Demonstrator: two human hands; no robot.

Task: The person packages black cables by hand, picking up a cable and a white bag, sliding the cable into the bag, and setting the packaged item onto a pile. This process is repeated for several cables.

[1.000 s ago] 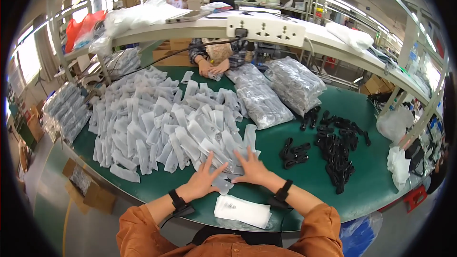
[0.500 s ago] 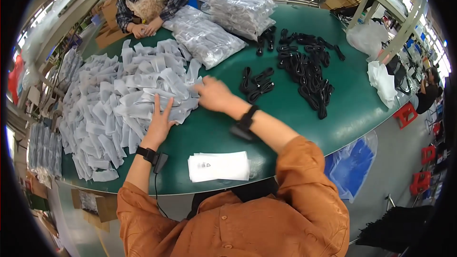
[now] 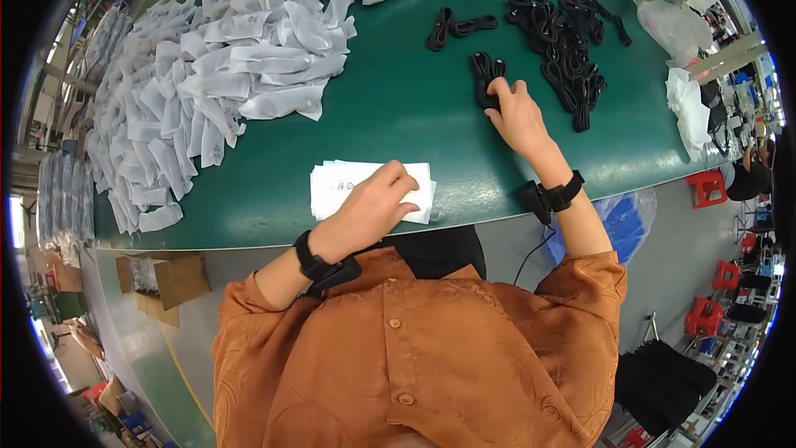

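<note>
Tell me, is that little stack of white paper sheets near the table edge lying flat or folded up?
Lying flat. The white sheets rest spread on the green table, with the left hand resting on them.

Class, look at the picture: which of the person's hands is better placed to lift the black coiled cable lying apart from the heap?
Right. The right hand already rests on the black coiled cable, while the left hand lies on the white paper stack.

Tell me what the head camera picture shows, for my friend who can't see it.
A person in an orange shirt leans over a green table, left hand on a stack of white paper slips, right hand grasping a black strap bundle.
</note>
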